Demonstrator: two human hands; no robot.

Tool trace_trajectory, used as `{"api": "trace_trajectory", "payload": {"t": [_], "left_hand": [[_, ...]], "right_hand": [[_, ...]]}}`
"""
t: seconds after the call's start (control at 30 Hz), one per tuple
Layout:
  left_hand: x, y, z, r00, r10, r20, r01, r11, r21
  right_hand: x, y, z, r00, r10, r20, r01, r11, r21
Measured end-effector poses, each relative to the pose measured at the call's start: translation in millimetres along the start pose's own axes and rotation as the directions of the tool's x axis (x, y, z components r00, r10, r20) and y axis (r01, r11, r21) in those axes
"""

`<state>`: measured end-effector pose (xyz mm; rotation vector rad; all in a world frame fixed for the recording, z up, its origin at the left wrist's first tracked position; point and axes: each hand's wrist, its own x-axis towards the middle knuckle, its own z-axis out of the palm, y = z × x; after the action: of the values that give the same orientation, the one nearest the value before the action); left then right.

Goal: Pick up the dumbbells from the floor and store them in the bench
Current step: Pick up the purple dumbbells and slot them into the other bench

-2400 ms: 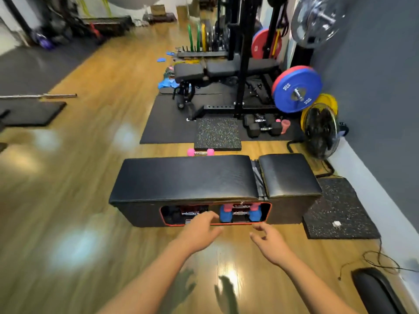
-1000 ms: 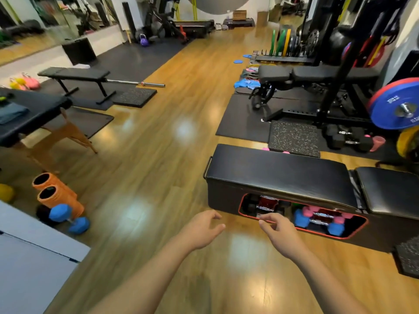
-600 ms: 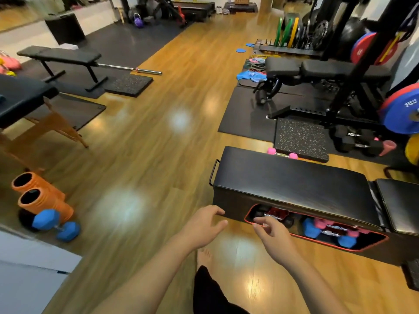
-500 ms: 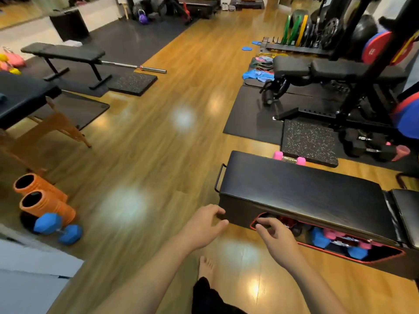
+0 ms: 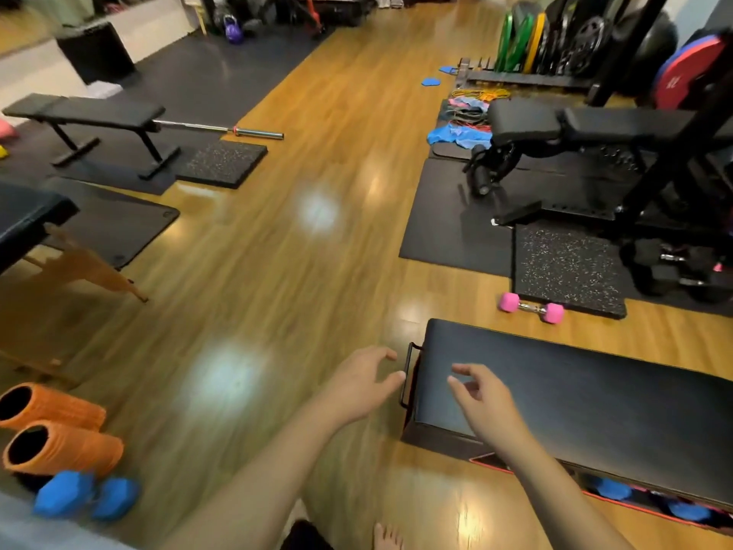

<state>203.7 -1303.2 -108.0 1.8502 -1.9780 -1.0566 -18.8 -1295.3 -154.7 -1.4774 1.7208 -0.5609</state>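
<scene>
Both hands are empty. The left hand (image 5: 363,381) hangs over the wood floor (image 5: 277,271) with its fingers loosely curled and spread, gripping nothing. The right hand (image 5: 482,398) is held above the near left end of the bench (image 5: 595,402), also half open with thumb and fingers apart; whether it touches the pad cannot be told.

The bench is a long black padded box. A metal handle (image 5: 406,375) sits on its left end, between the two hands in the view. Its right end runs out of frame. Along the lower front, a red-edged opening (image 5: 587,496) is only partly seen under the pad's overhang, and the right forearm covers its left end. Inside it, blue dumbbell heads (image 5: 613,489) show; how many dumbbells lie there is hard to make out.

A pink dumbbell (image 5: 530,308) lies on the floor just behind the bench, beside a speckled mat (image 5: 567,267). A blue dumbbell (image 5: 85,498) lies at lower left, touching or just in front of two orange foam rollers (image 5: 59,438); a pale surface cuts across the corner below it. Dark dumbbells (image 5: 674,271) under the rack at the right edge are blurred and cut off. A bare foot (image 5: 386,535) shows at the bottom edge.
</scene>
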Motion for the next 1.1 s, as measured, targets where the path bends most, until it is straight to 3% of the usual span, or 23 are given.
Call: {"api": "trace_trajectory", "payload": {"t": [0.33, 0.53, 0.67, 0.93, 1.1], "left_hand": [[202.1, -25.4, -69.9, 0.956, 0.237, 0.174, -0.246, 0.969, 0.027], [301.6, -34.1, -119.3, 0.824, 0.412, 0.389, -0.476, 0.876, 0.081], [368.4, -32.4, -142.4, 0.793, 0.437, 0.423, -0.517, 0.852, 0.089], [502.0, 27.2, -146.6, 0.661, 0.541, 0.519, -0.658, 0.751, 0.054], [593.2, 56.1, -166.0, 0.654, 0.497, 0.570, -0.658, 0.746, 0.104]], "right_hand": [[118.1, -35.6, 10.5, 0.948, 0.210, -0.240, -0.188, 0.976, 0.111], [175.0, -76.0, 23.6, 0.861, 0.346, -0.373, -0.278, 0.934, 0.226], [206.4, -89.3, 35.1, 0.803, 0.426, -0.417, -0.321, 0.898, 0.299], [319.2, -85.4, 3.7, 0.682, 0.509, -0.525, -0.334, 0.855, 0.396], [427.2, -83.5, -39.5, 0.704, 0.519, -0.486, -0.326, 0.843, 0.428]]}}
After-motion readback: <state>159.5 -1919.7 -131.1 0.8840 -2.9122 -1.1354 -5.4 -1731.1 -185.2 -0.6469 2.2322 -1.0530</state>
